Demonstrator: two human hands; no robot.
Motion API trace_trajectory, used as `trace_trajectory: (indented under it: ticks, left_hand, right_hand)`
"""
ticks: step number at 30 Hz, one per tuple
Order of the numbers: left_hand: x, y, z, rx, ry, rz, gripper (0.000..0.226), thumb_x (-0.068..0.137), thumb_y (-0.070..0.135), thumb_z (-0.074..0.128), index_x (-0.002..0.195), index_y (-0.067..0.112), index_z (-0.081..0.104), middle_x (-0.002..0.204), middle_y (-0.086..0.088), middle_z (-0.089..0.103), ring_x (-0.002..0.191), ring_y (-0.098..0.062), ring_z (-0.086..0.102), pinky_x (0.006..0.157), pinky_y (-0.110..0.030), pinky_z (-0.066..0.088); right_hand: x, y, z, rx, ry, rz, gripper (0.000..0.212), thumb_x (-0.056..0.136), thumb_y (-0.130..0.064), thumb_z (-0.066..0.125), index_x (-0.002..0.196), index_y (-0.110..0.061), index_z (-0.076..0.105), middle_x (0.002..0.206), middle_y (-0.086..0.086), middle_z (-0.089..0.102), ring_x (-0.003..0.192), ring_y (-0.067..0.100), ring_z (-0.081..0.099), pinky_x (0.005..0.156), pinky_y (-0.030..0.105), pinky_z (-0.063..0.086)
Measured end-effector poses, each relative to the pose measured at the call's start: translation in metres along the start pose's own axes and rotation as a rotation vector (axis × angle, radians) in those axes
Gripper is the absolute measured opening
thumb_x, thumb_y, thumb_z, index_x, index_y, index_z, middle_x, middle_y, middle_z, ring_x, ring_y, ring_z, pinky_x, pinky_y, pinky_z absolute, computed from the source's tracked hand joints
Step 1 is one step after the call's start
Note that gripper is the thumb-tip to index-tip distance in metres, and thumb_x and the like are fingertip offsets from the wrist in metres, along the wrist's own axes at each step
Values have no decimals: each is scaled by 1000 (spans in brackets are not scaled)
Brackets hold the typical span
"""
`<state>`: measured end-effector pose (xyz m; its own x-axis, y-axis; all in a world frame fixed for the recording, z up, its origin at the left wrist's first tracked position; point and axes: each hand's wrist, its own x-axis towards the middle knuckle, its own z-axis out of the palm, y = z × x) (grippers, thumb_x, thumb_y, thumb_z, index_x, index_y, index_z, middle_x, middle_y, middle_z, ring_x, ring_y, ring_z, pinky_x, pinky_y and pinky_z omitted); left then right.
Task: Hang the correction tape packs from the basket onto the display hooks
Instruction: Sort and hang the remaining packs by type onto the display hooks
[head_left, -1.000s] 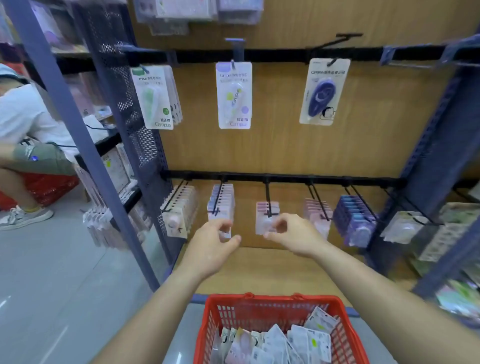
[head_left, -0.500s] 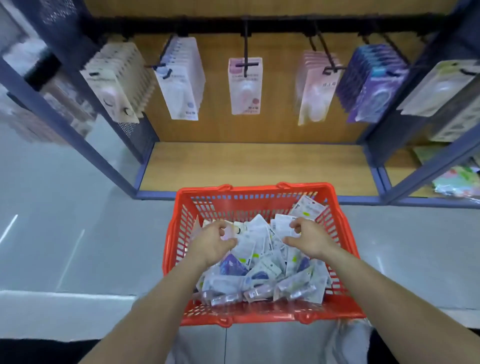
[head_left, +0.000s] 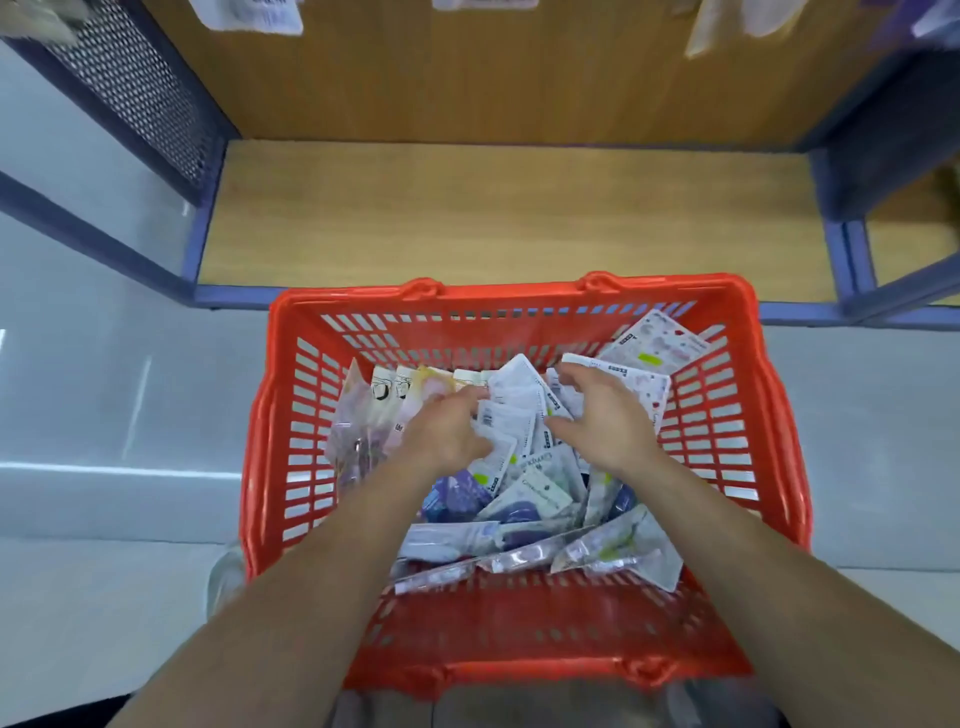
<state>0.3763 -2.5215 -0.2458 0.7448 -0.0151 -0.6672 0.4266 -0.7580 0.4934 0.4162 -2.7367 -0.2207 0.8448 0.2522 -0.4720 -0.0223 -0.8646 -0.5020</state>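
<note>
Packs (head_left: 540, 493) are piled loose in the red basket (head_left: 519, 296), dead centre of the frame. They lie crisscrossed, white card backs on top and purple ones lower down. Both hands are in there!

The left hand (head_left: 447, 431) reaches in from the lower left. Its fingertips sit at the edge of a white pack mid-pile, with the thumb just under it. Has that grip actually closed on the card? Cannot tell, it's too blurred.

The right hand (head_left: 605, 415) is just beside it, to the right. Fingers are spread and curved over the top packs, thumb held apart, so that grip is wide and clamped on nothing.

The slotted basket walls ring the heap, and one pack leans up against the upper-right corner. Pale floor (head_left: 104, 389) shows on either side. Just above the basket runs the wooden shelf (head_left: 493, 218) with its blue front edge. There's a mesh panel (head_left: 130, 88) at upper left. Along the top edge, the bottoms of hanging cards (head_left: 249, 15) peek in, blurred.
</note>
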Motion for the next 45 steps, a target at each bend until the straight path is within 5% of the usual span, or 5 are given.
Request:
trace_trajectory:
  ticks: [13, 24, 35, 40, 45]
  left_hand:
    - [3, -5, 7, -193, 133, 69, 39, 92, 13, 73, 129, 22, 60, 101, 16, 53, 107, -17, 61, 97, -35, 51]
    - [0, 16, -9, -752, 267, 165, 36, 82, -1, 81, 99, 26, 64, 102, -8, 72, 97, -23, 70, 82, -35, 60]
    - [4, 13, 25, -549, 213, -19, 64, 98, 38, 68, 152, 18, 41, 137, 6, 57, 124, -16, 54, 105, -32, 45]
    - [0, 15, 35, -620, 214, 43, 31, 92, 34, 76, 116, 17, 67, 104, 2, 75, 98, -18, 71, 84, -32, 58]
    - [-5, 27, 15, -787, 272, 93, 41, 77, 46, 86, 103, 24, 63, 109, -4, 70, 95, -15, 71, 80, -30, 60]
  right_hand:
    - [26, -9, 11, 26, -242, 1, 67, 70, -62, 84, 119, -32, 50, 115, -10, 66, 112, 13, 60, 94, 34, 17]
    - [19, 1, -2, 639, 1, -41, 43, 75, -13, 91, 104, -25, 61, 107, 0, 71, 91, 17, 68, 80, 26, 56]
    - [20, 11, 1, 604, -107, 42, 42, 88, -34, 80, 127, -31, 64, 115, -15, 74, 106, 6, 70, 100, 45, 55]
    - [4, 5, 5, 613, -78, 63, 62, 73, -20, 93, 123, -33, 59, 113, -22, 68, 101, -14, 61, 83, 11, 48]
    - [-8, -9, -4, 875, -52, 47, 41, 84, -10, 83, 118, -28, 69, 111, -12, 77, 105, 5, 72, 84, 20, 57]
